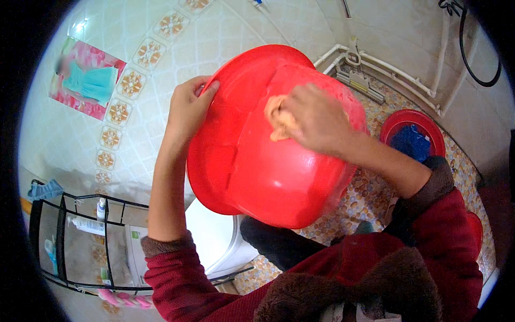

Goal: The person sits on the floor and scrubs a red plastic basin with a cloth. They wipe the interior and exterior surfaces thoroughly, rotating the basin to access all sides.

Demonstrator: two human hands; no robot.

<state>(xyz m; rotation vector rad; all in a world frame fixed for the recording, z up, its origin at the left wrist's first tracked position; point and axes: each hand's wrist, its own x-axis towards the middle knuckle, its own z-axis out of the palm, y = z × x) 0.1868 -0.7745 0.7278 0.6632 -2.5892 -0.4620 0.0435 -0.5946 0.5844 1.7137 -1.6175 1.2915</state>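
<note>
A large red plastic basin [257,161] is tilted on its side before me, its outer wall turned towards me. My left hand [192,104] grips its rim at the upper left, thumb on the near face and fingers partly hidden behind. Against the outer wall, my right hand [318,116] presses a bunched orange-yellow cloth [279,120]. That hand is blurred. The basin's inside is turned away and cannot be seen.
On the pebble-patterned floor a red basin [440,141] holds blue fabric [410,141]. A squeeze mop [360,82] leans by white wall pipes [396,72]. To the left stand a black wire rack [62,237] with bottles and a white lidded fixture [213,233]. A black hose [464,52] hangs upper right.
</note>
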